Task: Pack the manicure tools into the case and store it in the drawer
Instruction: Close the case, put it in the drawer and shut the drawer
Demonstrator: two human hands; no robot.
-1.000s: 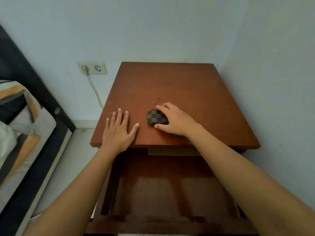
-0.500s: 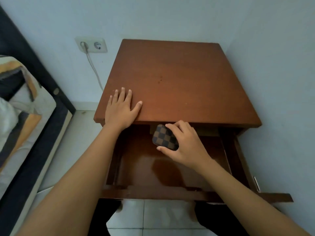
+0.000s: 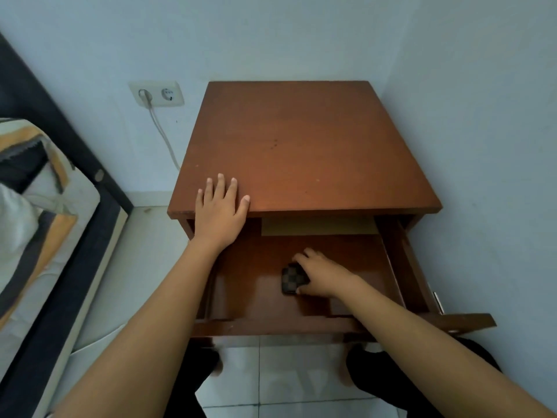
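The small brown checkered manicure case [image 3: 290,279] lies closed on the glossy floor of the open drawer [image 3: 250,285], near its middle. My right hand [image 3: 324,274] reaches into the drawer and grips the case from its right side, fingers curled over the top edge. My left hand [image 3: 219,211] rests flat, fingers spread, on the front left corner of the wooden nightstand top [image 3: 304,152]. No loose manicure tools are in sight.
The drawer front [image 3: 271,325] sticks out towards me above my knees. A bed [image 3: 36,224] with striped bedding stands at the left. A wall socket [image 3: 156,94] with a plugged white cable is behind the nightstand; a wall runs close on the right.
My right hand has carried the case off the nightstand top, over the front edge, and down onto the drawer floor. The left hand has stayed flat on the top.
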